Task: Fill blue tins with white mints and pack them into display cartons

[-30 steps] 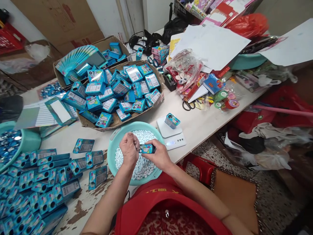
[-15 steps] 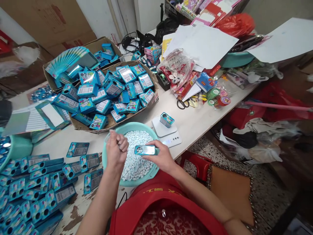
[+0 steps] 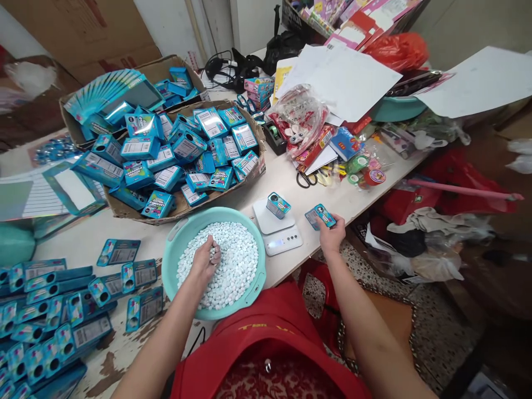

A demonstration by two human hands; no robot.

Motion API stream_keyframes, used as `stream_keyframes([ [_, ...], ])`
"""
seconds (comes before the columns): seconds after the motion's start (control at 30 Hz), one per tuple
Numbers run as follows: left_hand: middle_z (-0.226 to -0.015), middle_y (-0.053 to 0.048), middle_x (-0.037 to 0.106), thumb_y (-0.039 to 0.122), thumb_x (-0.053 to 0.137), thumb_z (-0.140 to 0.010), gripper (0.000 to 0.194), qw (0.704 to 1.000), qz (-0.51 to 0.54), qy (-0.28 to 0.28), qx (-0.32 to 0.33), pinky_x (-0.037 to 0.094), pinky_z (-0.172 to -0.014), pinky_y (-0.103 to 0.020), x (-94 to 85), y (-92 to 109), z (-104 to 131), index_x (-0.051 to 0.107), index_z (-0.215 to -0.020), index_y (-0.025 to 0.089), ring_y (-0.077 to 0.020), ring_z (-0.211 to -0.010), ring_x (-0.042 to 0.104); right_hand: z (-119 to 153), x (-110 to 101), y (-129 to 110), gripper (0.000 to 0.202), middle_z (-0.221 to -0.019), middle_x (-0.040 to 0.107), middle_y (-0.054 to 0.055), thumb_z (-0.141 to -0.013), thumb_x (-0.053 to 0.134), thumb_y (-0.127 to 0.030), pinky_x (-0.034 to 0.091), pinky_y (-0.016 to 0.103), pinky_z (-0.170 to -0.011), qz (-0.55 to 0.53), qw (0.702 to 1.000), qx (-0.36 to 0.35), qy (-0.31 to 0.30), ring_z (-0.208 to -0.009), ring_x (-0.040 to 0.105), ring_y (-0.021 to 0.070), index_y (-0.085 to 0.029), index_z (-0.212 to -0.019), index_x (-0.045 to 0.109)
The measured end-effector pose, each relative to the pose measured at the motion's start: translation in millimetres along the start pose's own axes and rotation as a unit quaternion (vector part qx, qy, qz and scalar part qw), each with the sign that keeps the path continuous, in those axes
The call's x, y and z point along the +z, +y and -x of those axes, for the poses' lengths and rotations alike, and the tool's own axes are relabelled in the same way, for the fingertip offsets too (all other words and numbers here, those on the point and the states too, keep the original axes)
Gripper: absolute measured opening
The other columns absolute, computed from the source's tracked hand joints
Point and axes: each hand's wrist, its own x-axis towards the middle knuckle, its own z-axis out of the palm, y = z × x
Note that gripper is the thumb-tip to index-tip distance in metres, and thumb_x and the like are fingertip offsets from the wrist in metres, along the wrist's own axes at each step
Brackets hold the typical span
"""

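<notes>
The left hand [image 3: 205,259] rests in the teal basin [image 3: 174,249], fingers curled down into the white pellets [image 3: 233,260] and loosely closed on some of them. The right hand [image 3: 331,235] reaches to the table edge, its fingers pinched on a small blue tin [image 3: 320,215] that lies flat on the table [image 3: 291,183]. Between the two hands stands a white scale [image 3: 277,227] with a second blue tin [image 3: 278,204] upright on its platform. Behind the basin, a cardboard tray [image 3: 124,210] holds a heap of blue cartons [image 3: 187,149]. Left of the basin, flat blue cards [image 3: 62,310] lie in rows near the table edge. Beyond the scale lie scissors [image 3: 305,178], tape rolls [image 3: 366,172] and a plastic bag [image 3: 301,116], with loose white paper sheets [image 3: 344,72] behind them.
</notes>
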Motion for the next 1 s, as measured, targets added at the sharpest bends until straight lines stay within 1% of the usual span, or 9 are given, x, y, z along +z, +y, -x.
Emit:
stream_keyframes([
  [0.07,-0.049,0.005,0.043,0.035,0.053,-0.088,0.028,1.0,0.001,-0.011,0.01,0.02,-0.031,-0.011,-0.9,3.8,0.8,0.043,-0.068,0.016,-0.0024,-0.033,0.036,2.7,0.2,-1.6,0.054,-0.099,0.06,0.013,-0.063,0.071,-0.048,0.047,0.048,-0.085,0.033,0.999,-0.03,0.005,-0.092,0.059,0.0268,-0.014,-0.1,0.053],
  [0.2,-0.051,0.006,0.042,0.037,0.056,-0.086,0.029,0.999,0.009,-0.021,0.023,0.02,-0.032,-0.011,-5.6,5.5,1.3,0.043,-0.07,0.016,-0.0017,-0.034,0.034,22.8,3.3,-30.6,0.07,-0.126,0.046,0.022,-0.068,0.069,-0.053,0.032,0.055,-0.102,0.117,0.977,-0.175,0.042,-0.123,0.041,0.0338,-0.013,-0.12,0.045],
  [0.3,-0.05,0.007,0.04,0.035,0.053,-0.088,0.029,1.0,0.02,-0.009,0.003,0.019,-0.031,-0.012,-3.1,4.7,-0.4,0.042,-0.069,0.017,-0.002,-0.033,0.033,41.0,27.2,-54.1,0.08,-0.125,0.048,0.019,-0.064,0.073,-0.055,0.033,0.053,-0.101,0.113,0.965,-0.232,-0.04,-0.122,0.043,0.0329,-0.015,-0.126,0.041],
  [0.37,-0.05,0.007,0.04,0.035,0.053,-0.088,0.029,0.999,0.031,-0.009,-0.006,0.019,-0.031,-0.012,1.2,6.3,-1.3,0.041,-0.068,0.017,-0.0023,-0.033,0.033,47.9,50.6,-61.9,0.077,-0.12,0.053,0.016,-0.062,0.075,-0.053,0.036,0.05,-0.099,0.093,0.965,-0.222,-0.106,-0.117,0.047,0.031,-0.016,-0.123,0.044],
  [0.5,-0.05,0.006,0.041,0.033,0.055,-0.086,0.028,0.997,0.077,-0.017,-0.008,0.023,-0.03,-0.012,6.3,13.2,-0.8,0.042,-0.066,0.018,-0.003,-0.034,0.035,46.2,83.7,-62.5,0.046,-0.099,0.064,0.009,-0.07,0.068,-0.046,0.045,0.039,-0.085,0.035,0.975,-0.122,-0.181,-0.094,0.058,0.0231,-0.017,-0.103,0.057],
  [0.63,-0.058,0.002,0.051,0.032,0.052,-0.089,0.026,0.991,0.11,0.042,-0.057,0.034,-0.035,-0.014,5.6,11.4,2.4,0.045,-0.069,0.017,-0.006,-0.043,0.049,44.5,76.4,-72.7,0.038,-0.09,0.063,0.005,-0.071,0.068,-0.044,0.046,0.033,-0.078,-0.014,0.976,-0.117,-0.185,-0.085,0.058,0.0192,-0.017,-0.096,0.06],
  [0.73,-0.05,0.004,0.044,0.033,0.046,-0.092,0.032,0.988,0.109,0.009,-0.112,0.024,-0.03,-0.013,11.3,7.6,11.3,0.043,-0.065,0.017,-0.0038,-0.034,0.037,56.3,54.4,-97.6,0.033,-0.088,0.062,0.004,-0.074,0.067,-0.041,0.047,0.033,-0.077,-0.028,0.965,-0.157,-0.206,-0.083,0.059,0.0195,-0.018,-0.095,0.062],
  [0.83,-0.043,0.008,0.033,0.042,0.053,-0.088,0.04,0.99,0.128,-0.049,-0.031,0.016,-0.028,-0.015,28.8,15.9,31.0,0.038,-0.059,0.018,-0.0028,-0.029,0.026,79.1,34.2,-128.5,0.028,-0.091,0.063,0.005,-0.076,0.068,-0.037,0.047,0.034,-0.079,-0.02,0.948,-0.2,-0.247,-0.087,0.06,0.0208,-0.021,-0.098,0.062],
  [1.0,-0.046,0.006,0.039,0.049,0.067,-0.075,0.048,0.959,0.131,-0.105,0.228,0.023,-0.033,-0.016,68.6,43.5,67.5,0.038,-0.053,0.017,-0.0025,-0.034,0.034,122.1,24.8,-159.8,0.028,-0.097,0.064,0.005,-0.077,0.068,-0.031,0.048,0.036,-0.081,-0.001,0.892,-0.263,-0.367,-0.093,0.06,0.0238,-0.025,-0.104,0.061],
])
